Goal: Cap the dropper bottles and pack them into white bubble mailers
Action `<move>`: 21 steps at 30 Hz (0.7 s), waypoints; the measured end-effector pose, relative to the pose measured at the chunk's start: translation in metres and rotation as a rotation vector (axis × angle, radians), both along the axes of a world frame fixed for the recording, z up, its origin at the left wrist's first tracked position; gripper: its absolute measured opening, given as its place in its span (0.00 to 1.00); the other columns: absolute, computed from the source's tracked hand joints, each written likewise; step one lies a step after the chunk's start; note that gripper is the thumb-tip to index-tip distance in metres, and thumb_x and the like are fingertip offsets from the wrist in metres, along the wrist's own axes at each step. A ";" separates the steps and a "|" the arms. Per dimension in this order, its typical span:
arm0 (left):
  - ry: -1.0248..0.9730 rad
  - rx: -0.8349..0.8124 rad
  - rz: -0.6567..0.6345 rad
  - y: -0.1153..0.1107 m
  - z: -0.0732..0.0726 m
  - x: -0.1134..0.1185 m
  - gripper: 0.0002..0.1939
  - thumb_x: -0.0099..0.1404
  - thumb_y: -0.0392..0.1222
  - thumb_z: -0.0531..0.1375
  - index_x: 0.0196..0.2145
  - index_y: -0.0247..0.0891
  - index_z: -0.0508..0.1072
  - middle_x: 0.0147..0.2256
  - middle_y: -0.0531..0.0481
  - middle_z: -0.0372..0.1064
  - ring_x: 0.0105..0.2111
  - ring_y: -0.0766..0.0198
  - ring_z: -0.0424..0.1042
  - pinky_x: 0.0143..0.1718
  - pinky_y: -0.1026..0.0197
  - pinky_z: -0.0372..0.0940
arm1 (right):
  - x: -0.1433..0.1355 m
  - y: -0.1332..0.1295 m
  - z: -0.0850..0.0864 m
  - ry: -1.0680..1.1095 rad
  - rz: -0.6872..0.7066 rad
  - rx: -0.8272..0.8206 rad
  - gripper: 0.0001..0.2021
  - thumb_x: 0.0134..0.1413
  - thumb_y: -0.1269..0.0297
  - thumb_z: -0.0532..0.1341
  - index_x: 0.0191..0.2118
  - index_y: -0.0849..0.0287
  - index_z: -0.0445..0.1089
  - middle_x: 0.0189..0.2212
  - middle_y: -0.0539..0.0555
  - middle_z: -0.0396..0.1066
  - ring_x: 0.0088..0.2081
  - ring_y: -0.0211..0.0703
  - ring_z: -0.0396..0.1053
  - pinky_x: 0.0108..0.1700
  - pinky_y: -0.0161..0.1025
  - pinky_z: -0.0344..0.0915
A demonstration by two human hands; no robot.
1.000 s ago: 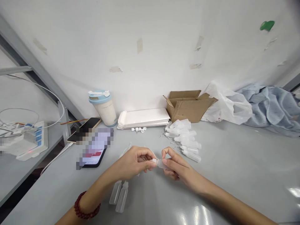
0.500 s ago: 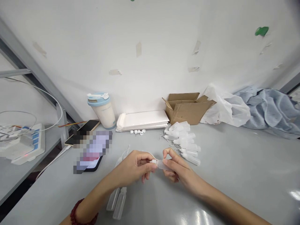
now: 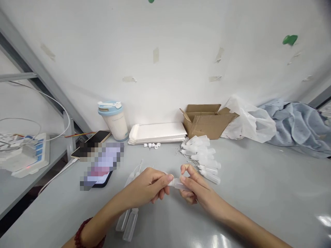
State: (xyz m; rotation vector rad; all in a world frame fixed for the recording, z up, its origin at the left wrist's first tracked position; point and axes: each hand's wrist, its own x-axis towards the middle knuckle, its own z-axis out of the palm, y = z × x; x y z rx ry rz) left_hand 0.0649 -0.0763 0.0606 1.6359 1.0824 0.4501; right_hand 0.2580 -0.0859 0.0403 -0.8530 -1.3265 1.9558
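We see translucent white in the held bottle [image 3: 180,184] and the piled bottles [image 3: 204,156], plain white in the caps [image 3: 152,145] and envelopes [image 3: 160,131], and grey in the surface [image 3: 248,193]. Our bracelet [image 3: 81,231] is dark red, the box [image 3: 210,126] brown, and the cup [image 3: 116,125] cream with a pale blue lid [image 3: 111,111]. The greyish-blue cloth [image 3: 297,124] shows dark flecks.

Back row, left to right: cup [image 3: 115,124], envelopes [image 3: 160,129], box [image 3: 210,126], bag [image 3: 252,120], cloth [image 3: 297,122]. Caps [image 3: 153,145] in front of envelopes, bottles [image 3: 203,157] in front of box. All on table [image 3: 248,193].
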 end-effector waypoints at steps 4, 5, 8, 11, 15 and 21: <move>-0.043 0.085 0.055 -0.001 0.004 0.002 0.11 0.61 0.46 0.58 0.27 0.35 0.71 0.21 0.57 0.62 0.20 0.72 0.61 0.22 0.70 0.58 | 0.000 0.003 -0.004 0.006 -0.003 -0.033 0.14 0.59 0.50 0.51 0.36 0.52 0.46 0.17 0.39 0.43 0.20 0.33 0.37 0.23 0.33 0.38; -0.049 0.118 0.081 -0.001 0.004 0.002 0.09 0.59 0.44 0.60 0.28 0.35 0.72 0.22 0.56 0.63 0.21 0.71 0.62 0.24 0.70 0.59 | 0.001 0.004 -0.005 0.000 -0.003 -0.037 0.14 0.59 0.50 0.51 0.35 0.52 0.46 0.17 0.39 0.43 0.20 0.32 0.37 0.23 0.33 0.37; -0.056 0.162 0.119 -0.001 0.003 0.002 0.08 0.57 0.43 0.62 0.31 0.35 0.73 0.25 0.54 0.67 0.24 0.69 0.64 0.27 0.68 0.61 | 0.002 0.005 -0.005 -0.035 -0.003 -0.025 0.14 0.59 0.49 0.51 0.36 0.52 0.46 0.17 0.39 0.43 0.20 0.33 0.37 0.24 0.33 0.37; -0.064 0.051 0.084 0.000 0.001 0.000 0.14 0.61 0.49 0.57 0.29 0.35 0.73 0.21 0.55 0.65 0.20 0.69 0.64 0.22 0.68 0.60 | 0.002 0.004 -0.003 -0.056 0.000 0.010 0.14 0.59 0.49 0.51 0.36 0.52 0.47 0.17 0.39 0.43 0.20 0.33 0.38 0.24 0.33 0.38; -0.078 -0.038 0.029 0.000 0.001 0.001 0.22 0.65 0.51 0.50 0.21 0.34 0.68 0.15 0.56 0.61 0.16 0.71 0.61 0.19 0.68 0.58 | 0.001 0.003 -0.005 -0.033 -0.005 0.030 0.15 0.57 0.49 0.53 0.36 0.52 0.47 0.17 0.39 0.42 0.20 0.33 0.37 0.23 0.32 0.37; -0.128 0.103 0.106 -0.004 0.000 0.005 0.08 0.59 0.42 0.60 0.29 0.35 0.71 0.24 0.54 0.67 0.25 0.68 0.67 0.28 0.67 0.63 | 0.002 0.008 -0.012 -0.006 -0.047 -0.038 0.14 0.57 0.51 0.53 0.35 0.52 0.48 0.15 0.38 0.41 0.19 0.32 0.36 0.22 0.32 0.37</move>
